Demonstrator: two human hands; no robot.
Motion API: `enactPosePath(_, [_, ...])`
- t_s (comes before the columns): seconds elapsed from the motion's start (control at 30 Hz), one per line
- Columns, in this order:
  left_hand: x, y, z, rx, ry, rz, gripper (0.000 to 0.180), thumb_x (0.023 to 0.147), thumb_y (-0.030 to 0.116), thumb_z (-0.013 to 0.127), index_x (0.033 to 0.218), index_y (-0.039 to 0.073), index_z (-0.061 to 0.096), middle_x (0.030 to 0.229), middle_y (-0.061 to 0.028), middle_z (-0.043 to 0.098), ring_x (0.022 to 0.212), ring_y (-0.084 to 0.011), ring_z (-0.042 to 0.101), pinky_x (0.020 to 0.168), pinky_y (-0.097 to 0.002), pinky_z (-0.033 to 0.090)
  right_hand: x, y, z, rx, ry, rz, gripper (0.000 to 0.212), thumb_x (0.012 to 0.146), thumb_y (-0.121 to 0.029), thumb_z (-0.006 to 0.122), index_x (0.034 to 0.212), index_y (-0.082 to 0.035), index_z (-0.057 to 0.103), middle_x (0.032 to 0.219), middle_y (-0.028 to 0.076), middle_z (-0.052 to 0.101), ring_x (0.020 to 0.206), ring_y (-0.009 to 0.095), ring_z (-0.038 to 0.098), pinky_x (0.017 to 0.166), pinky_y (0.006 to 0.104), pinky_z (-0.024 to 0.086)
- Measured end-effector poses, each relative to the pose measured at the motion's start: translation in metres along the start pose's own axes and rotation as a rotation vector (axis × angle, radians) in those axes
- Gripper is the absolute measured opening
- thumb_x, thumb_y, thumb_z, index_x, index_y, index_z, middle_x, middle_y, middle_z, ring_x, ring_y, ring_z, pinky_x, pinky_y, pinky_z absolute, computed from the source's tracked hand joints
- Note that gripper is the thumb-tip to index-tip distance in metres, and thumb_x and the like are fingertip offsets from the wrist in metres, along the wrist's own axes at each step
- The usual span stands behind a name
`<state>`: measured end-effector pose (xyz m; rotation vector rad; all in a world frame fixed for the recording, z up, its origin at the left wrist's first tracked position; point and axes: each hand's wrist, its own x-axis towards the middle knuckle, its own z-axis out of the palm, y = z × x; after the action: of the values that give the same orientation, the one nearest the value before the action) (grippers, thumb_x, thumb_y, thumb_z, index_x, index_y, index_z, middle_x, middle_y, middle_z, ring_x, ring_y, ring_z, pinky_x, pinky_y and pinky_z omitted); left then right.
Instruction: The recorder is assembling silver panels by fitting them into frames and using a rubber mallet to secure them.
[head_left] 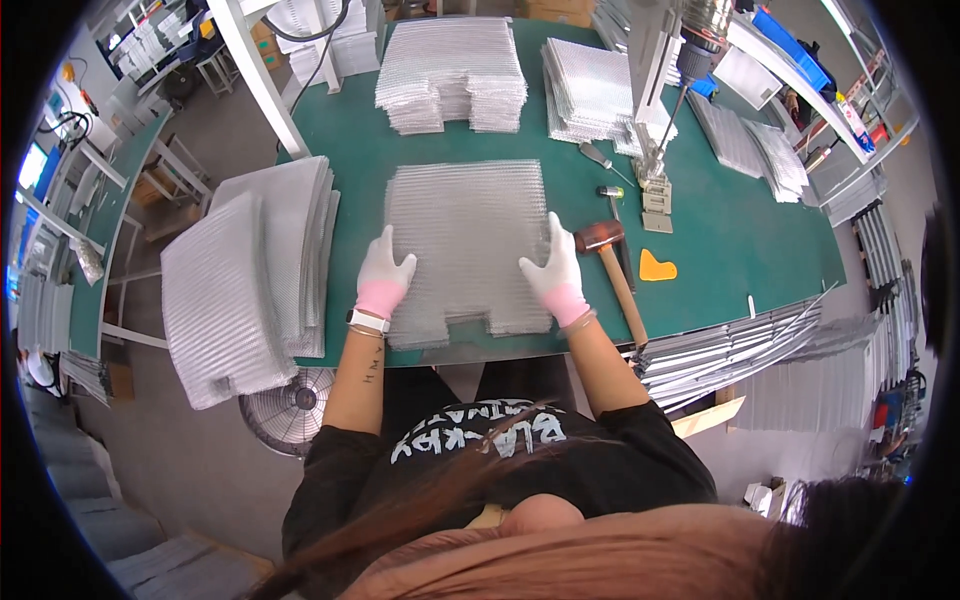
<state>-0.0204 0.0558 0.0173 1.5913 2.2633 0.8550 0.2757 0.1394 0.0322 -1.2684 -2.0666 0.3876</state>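
Bench: long green-topped work table; runs left to right under everything; a floor fan sits below its near edge.
Side stacks: tall leaning pile of silver corrugated mesh sheets at the left edge, overhanging the bench corner; two more neat stacks of the same mesh at the far side; thinner bundles far right.
Work piece: flat silver expanded-metal mesh panel with a notch in its near edge; lies centred on the bench, directly in front of the person, on top of at least one like panel.
Left hand: white-and-pink gloved left hand; open, fingers spread, palm pressed flat on the panel's left edge; not gripping.
Right hand: white-and-pink gloved right hand; open, flat against the panel's right edge; appears to square it.
Hammer: wooden-handled mallet with dark rubber head; just beside the right hand, handle reaching the bench edge.
Small items: orange plastic scraper; metal hinge-like bracket under a hanging power driver.
Risk (judgement): mesh edges look sharp, a sliding palm could snag a glove; uneven pressure could skew the panel off those below; the overhanging left pile could slump if bumped; an elbow could knock the mallet off the edge.
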Motion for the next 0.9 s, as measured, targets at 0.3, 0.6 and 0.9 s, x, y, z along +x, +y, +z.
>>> enactPosePath(0.3, [0.018,-0.053,-0.008,-0.41,-0.047,-0.137,0.063,0.107,0.046,0.036,0.144,-0.004,0.047,0.135,-0.0219,0.06,0.112,-0.0287,0.063,0.101,-0.0361,0.047,0.029,0.007,-0.02,1.444,-0.17,0.336,0.09,0.088,0.01,0.059,0.162,-0.009,0.01,0.14,0.018,0.053,0.122,0.023,0.057,0.104,0.0354,0.047])
enactPosePath(0.6, [0.016,-0.024,-0.028,-0.829,-0.283,-0.429,0.085,0.103,0.065,0.014,0.149,0.0,0.044,0.147,-0.0152,0.054,0.096,-0.0207,0.061,0.09,-0.0316,0.05,0.044,0.049,0.002,1.555,-0.132,0.307,0.074,0.091,0.004,0.058,0.157,0.0,0.024,0.149,0.016,0.044,0.128,0.021,0.051,0.111,0.0335,0.041])
enactPosePath(0.9, [0.017,-0.049,-0.007,-0.608,-0.208,-0.117,0.054,0.101,0.038,0.057,0.136,-0.002,0.054,0.129,-0.0122,0.063,0.11,-0.0214,0.062,0.094,-0.034,0.051,0.022,0.03,0.006,0.344,-0.119,0.125,0.07,0.085,-0.015,0.068,0.146,0.005,0.041,0.127,0.026,0.062,0.117,0.036,0.062,0.103,0.0408,0.048])
